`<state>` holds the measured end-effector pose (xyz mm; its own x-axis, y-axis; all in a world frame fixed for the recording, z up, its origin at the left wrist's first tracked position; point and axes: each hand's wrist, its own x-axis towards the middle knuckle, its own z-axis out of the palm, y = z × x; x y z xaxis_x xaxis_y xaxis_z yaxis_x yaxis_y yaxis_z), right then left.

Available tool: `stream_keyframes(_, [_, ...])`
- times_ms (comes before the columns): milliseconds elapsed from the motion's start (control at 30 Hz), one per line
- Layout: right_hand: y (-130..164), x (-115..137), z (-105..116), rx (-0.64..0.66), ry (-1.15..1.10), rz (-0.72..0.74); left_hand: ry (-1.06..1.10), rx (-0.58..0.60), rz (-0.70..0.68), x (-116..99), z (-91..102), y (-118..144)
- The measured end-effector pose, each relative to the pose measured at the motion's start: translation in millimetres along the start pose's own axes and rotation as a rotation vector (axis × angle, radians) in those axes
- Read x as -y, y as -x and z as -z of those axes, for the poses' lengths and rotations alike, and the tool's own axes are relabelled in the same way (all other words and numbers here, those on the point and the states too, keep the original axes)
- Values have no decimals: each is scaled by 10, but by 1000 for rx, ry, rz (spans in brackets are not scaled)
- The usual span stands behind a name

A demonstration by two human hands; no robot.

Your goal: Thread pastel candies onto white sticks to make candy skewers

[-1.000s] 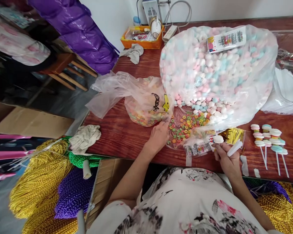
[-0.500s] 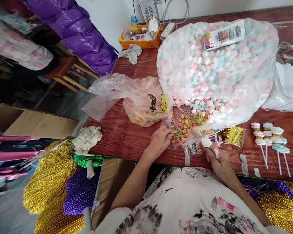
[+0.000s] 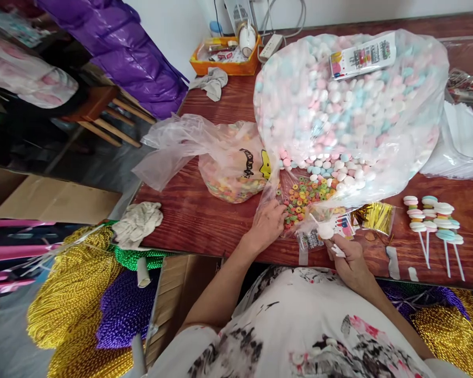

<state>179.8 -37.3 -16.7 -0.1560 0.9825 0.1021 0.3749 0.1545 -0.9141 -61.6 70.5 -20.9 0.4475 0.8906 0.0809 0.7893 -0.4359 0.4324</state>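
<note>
My left hand reaches into the left side of an open clear bag of small coloured gummy rings. Its fingers are bent together among the rings, and what they pinch is hidden. Closed near the table's front edge, my right hand grips white sticks. A white marshmallow is threaded on one of them, with the stick's tip poking out beyond it. Loose pink, blue and white marshmallows spill beside the rings from a large clear bag.
Several finished-looking candy skewers lie at the right. Gold twist ties sit near my right hand. A knotted bag of gummy rings, a crumpled cloth and an orange tray are to the left. Bead strands hang below the table.
My left hand has moved a little right and further in among the gummy rings. My right hand has shifted slightly left with the sticks and the marshmallow.
</note>
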Motion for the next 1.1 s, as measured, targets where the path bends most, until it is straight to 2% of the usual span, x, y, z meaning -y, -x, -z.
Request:
stream_keyframes(133, [5,12,4,12,2,-2,172,-218,22,57,7,153])
stream_keyframes(233, [-15,11,-14,44,10,15,472,-342,173,85,43,186])
stream_keyframes(333, [-51,25,-75,88,22,36,909,-338,366,58,111,132])
stream_keyframes(400, [-84,47,-126,109,44,53,1143,-344,429,32,165,82])
stream_keyframes(500, [-148,102,-185,143,78,53,1339,-347,457,14,236,38])
stream_keyframes(667, [-267,209,-240,210,88,61,1629,-197,393,-23,251,53])
stream_keyframes(867, [-329,260,-276,253,138,56,1755,-145,287,-116,171,90])
stream_keyframes(1100, [-329,271,-218,194,73,47,1568,-38,250,-109,191,6])
